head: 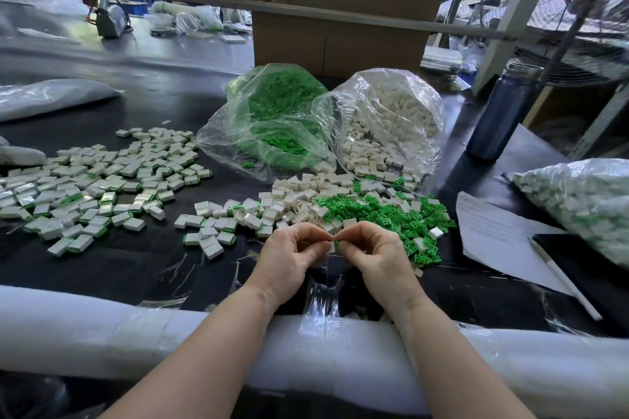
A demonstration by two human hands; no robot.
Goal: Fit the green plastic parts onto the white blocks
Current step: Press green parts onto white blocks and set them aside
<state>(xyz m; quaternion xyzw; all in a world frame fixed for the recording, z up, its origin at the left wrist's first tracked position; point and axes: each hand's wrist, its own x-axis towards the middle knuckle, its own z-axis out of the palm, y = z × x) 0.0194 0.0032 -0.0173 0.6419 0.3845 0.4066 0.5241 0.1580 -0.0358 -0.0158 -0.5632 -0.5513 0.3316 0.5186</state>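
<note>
While my left hand (289, 253) and right hand (376, 253) pinch a green part (336, 243) at centre frame, finished blocks (95, 187) fill the left; loose white blocks (299, 201) and green parts (384, 214) remain.

Loose green plastic parts (384, 214) lie heaped just right of scattered white blocks (292, 201) on the black table.

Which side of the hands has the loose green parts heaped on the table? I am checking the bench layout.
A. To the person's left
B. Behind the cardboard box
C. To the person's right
C: the loose green parts lie heaped on the black table just right of the right hand.
</note>
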